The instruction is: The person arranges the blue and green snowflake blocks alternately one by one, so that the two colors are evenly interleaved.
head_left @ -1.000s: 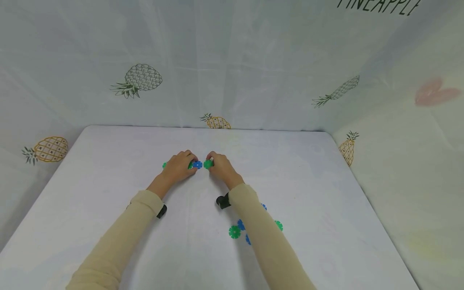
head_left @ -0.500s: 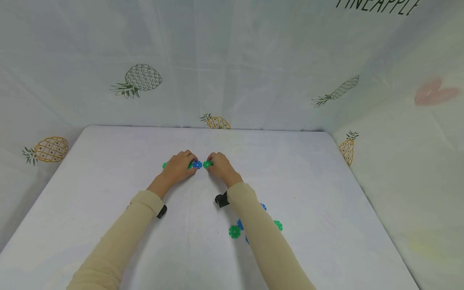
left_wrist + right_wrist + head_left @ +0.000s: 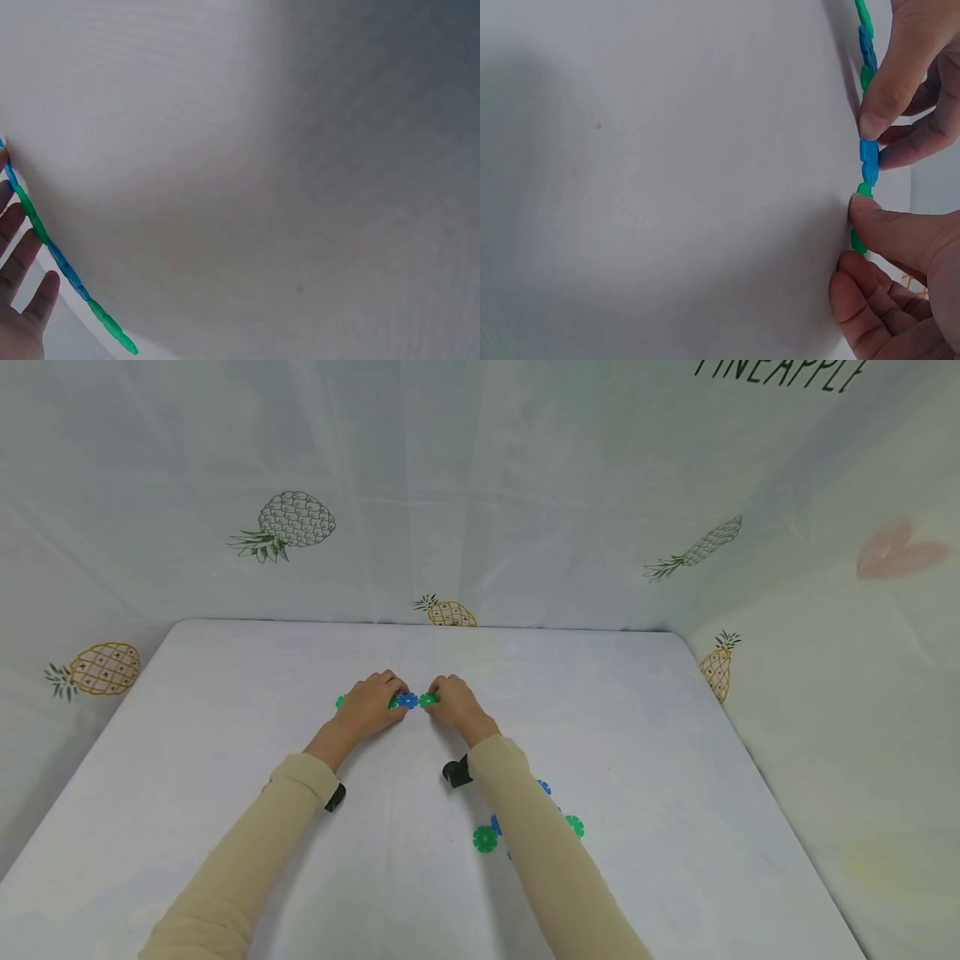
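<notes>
My left hand point(image 3: 370, 703) grips a row of linked green and blue notched plastic discs near the far middle of the table. Its end blue disc point(image 3: 408, 701) sticks out past the thumb. Between the thumb and fingers of my right hand point(image 3: 459, 706) is a green disc point(image 3: 427, 700), tilted and partly covered by them. The right wrist view has this green disc point(image 3: 859, 238) at the rim of the blue disc point(image 3: 869, 161); whether their notches interlock I cannot tell. The row's other end, a green disc point(image 3: 112, 327), shows beyond the left hand in the left wrist view.
Loose discs lie on the white table point(image 3: 300, 860) beside and under my right forearm, among them a green disc point(image 3: 485, 839), another green disc point(image 3: 575, 827) and a blue disc point(image 3: 544, 787). A pineapple-printed cloth point(image 3: 525, 527) rises behind the table.
My right hand has shifted slightly left, bringing the green disc closer to the blue disc. That green disc has turned from facing up to more tilted. My left hand stays put.
</notes>
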`<state>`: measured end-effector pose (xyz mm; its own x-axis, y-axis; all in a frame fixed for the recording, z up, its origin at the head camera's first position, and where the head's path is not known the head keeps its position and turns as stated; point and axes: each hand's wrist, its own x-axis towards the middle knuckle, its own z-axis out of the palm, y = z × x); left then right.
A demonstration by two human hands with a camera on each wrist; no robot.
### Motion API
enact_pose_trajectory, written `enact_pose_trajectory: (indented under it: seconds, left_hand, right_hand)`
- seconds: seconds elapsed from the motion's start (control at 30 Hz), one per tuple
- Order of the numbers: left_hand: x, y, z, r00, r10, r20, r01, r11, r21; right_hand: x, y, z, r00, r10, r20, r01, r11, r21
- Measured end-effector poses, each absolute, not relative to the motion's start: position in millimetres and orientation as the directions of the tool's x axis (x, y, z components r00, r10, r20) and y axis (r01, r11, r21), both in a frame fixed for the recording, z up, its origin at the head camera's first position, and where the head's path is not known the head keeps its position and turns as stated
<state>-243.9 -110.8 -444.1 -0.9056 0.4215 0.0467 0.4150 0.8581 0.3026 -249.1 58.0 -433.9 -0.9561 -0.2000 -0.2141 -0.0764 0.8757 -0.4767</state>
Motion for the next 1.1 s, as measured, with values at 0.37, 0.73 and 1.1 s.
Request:
enact_pose_trajectory:
  seconds: [0.37,0.73,1.1]
  left_hand:
    - [-242,-110,-442,-0.913,0.406,0.049,0.400,0.861,0.315]
    - [-244,-108,-452,-0.933,0.351,0.075,0.355,0.874,0.331]
    - [-240,-104,-452,-0.941,0.325,0.098,0.338,0.880,0.335]
  right_hand:
    - [-251,55,-436,-0.957,-0.189,-0.220,-0.071,0.888,-0.454]
    - [-250,55,-435,-0.958,-0.183,-0.221,-0.063,0.885,-0.461]
    - [-249,55,-436,-0.958,-0.173,-0.231,-0.049,0.887,-0.460]
